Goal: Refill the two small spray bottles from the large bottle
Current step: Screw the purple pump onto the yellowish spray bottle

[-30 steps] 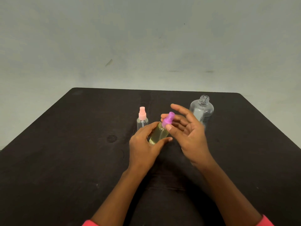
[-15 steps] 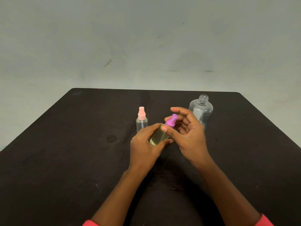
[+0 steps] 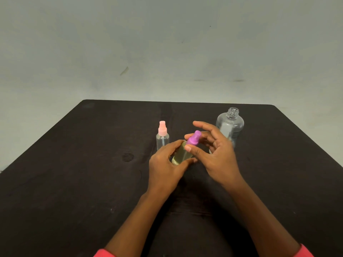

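Note:
My left hand (image 3: 165, 164) grips a small spray bottle (image 3: 181, 155) holding yellowish liquid, tilted toward the right. Its purple spray cap (image 3: 194, 138) sits on top, pinched between the thumb and fingers of my right hand (image 3: 216, 154); the other right fingers are spread. A second small spray bottle (image 3: 162, 135) with a pink cap stands upright just left of my hands. The large clear bottle (image 3: 231, 125) stands uncapped behind my right hand, and its lower part is hidden.
Everything rests on a dark table (image 3: 74, 173) with its far edge near a pale grey wall (image 3: 167, 43). Red sleeves show at the bottom edge of the view.
My right hand's fingers have shifted around the purple cap, curling in and then spreading again. The left hand and both standing bottles have stayed put.

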Available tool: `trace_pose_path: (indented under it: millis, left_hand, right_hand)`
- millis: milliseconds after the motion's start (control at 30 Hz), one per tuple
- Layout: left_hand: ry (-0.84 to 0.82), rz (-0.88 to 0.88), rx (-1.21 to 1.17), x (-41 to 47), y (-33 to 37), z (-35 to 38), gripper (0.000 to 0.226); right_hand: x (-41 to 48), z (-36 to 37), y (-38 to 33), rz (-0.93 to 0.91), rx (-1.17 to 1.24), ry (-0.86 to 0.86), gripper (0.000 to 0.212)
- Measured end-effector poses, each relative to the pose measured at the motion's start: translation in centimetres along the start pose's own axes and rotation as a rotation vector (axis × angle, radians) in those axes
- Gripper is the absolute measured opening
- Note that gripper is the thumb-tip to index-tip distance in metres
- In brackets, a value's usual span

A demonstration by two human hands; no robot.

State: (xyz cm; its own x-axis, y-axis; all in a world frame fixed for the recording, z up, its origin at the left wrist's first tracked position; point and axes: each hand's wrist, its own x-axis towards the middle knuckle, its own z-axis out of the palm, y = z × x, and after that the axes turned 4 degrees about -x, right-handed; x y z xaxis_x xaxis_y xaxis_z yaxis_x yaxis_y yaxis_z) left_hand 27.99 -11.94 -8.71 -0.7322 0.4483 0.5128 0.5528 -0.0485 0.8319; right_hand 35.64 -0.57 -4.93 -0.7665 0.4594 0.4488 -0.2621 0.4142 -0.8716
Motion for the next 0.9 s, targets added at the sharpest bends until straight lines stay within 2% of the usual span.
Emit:
trace_pose_path:
  millis: [233, 367, 533, 767, 900]
  left_hand:
    - [-0.032, 0.044, 0.022, -0.18, 0.4, 0.3, 0.047]
    - [-0.017, 0.048, -0.006, -0.11, 0.37, 0.33, 0.051]
    - [0.003, 0.044, -0.022, 0.12, 0.44, 0.04, 0.048]
    - [-0.007, 0.071, 0.0, 0.02, 0.3, 0.16, 0.047]
    - [-0.027, 0.071, 0.017, -0.05, 0.41, 0.3, 0.047]
  right_hand:
    - [-0.23, 0.35, 0.35, -0.01, -0.1, 0.071, 0.05]
    - [-0.09, 0.09, 0.27, 0.022, 0.069, 0.006, 0.055]
    - [0.04, -0.03, 0.07, 0.009, 0.138, -0.044, 0.044]
    - [-0.29, 0.77, -0.01, -0.046, 0.023, 0.101, 0.041]
    - [-0.3, 0.5, 0.27, -0.027, -0.077, 0.122, 0.045]
